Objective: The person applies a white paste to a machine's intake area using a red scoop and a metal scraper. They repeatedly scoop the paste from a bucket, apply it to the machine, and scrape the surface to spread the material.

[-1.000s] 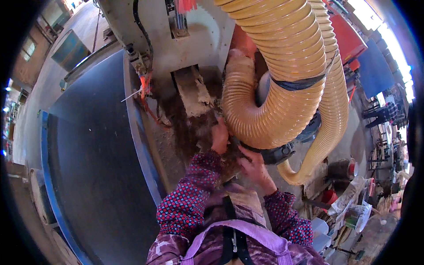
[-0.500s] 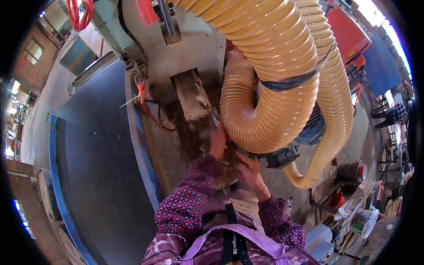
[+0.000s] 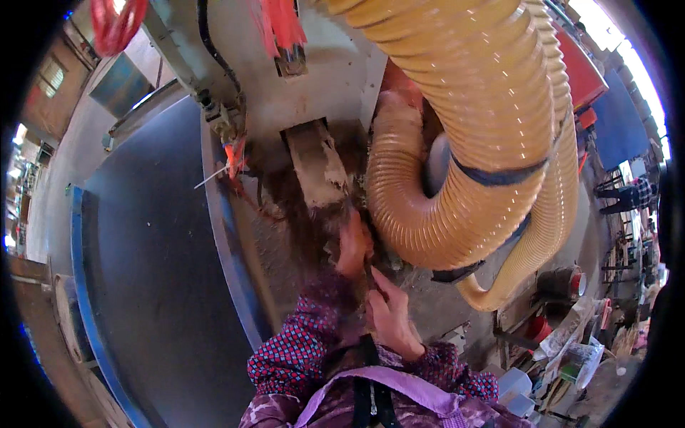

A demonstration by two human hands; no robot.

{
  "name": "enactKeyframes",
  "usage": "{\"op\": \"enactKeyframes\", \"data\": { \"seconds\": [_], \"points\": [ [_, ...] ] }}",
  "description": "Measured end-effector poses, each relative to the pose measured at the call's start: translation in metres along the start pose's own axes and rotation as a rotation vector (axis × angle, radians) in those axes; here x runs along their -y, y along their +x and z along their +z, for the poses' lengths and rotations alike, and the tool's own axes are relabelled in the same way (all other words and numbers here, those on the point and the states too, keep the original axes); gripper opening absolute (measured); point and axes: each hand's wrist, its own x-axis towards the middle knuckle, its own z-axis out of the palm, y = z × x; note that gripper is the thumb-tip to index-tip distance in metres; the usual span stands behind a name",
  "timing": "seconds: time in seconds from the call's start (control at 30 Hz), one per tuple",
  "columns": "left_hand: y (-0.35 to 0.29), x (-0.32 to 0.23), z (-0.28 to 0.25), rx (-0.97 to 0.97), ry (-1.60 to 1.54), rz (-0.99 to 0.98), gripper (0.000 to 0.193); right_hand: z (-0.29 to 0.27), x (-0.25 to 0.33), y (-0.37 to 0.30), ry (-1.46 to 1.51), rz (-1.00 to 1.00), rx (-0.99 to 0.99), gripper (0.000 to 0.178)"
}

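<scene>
My left hand (image 3: 352,246) is closed round a thin dark stick-like handle (image 3: 369,275), close to the machine's foot. Lower down and slightly to the right, my right hand (image 3: 391,314) grips the same handle. Its far end is blurred near the dusty chute (image 3: 320,175), so the kind of tool cannot be told. The chute juts out of a square opening in the pale machine housing (image 3: 328,85). Brown dust and debris (image 3: 307,232) cover the floor around it. A thick yellow ribbed hose (image 3: 407,214) curves just right of my hands.
To the left stretches a long dark flat bed (image 3: 157,242) with a blue edge. Red strands (image 3: 278,25) hang at the top. An orange-and-red fitting (image 3: 232,158) sits beside the bed. Buckets (image 3: 560,282) and bags stand at right; a person (image 3: 628,195) is farther off.
My right hand has moved left and down, nearer my body, and now grips the handle plainly. My left hand stays near the chute. The view has shifted, with the hose sitting farther right.
</scene>
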Motion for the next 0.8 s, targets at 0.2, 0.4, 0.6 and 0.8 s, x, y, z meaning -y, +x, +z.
{"op": "enactKeyframes", "data": {
  "seconds": [0.2, 0.4, 0.6, 0.8],
  "points": [
    [0.015, 0.001, -0.005, -0.029, -0.069, -0.067, 0.053, 0.005, 0.008, 0.01, -0.328, -0.077, 0.055, 0.049],
    [0.005, -0.007, 0.001, 0.022, -0.281, -0.159, 0.047, 0.007, 0.02, 0.009, -0.066, 0.06, 0.042, 0.045],
    [-0.036, -0.014, 0.005, 0.201, -0.622, -0.222, 0.04, 0.007, 0.045, -0.01, 0.263, 0.29, 0.141, 0.047],
    [-0.019, -0.034, -0.002, 0.187, -0.606, -0.257, 0.041, 0.036, 0.055, 0.005, 0.094, 0.254, 0.082, 0.048]
  ]
}}
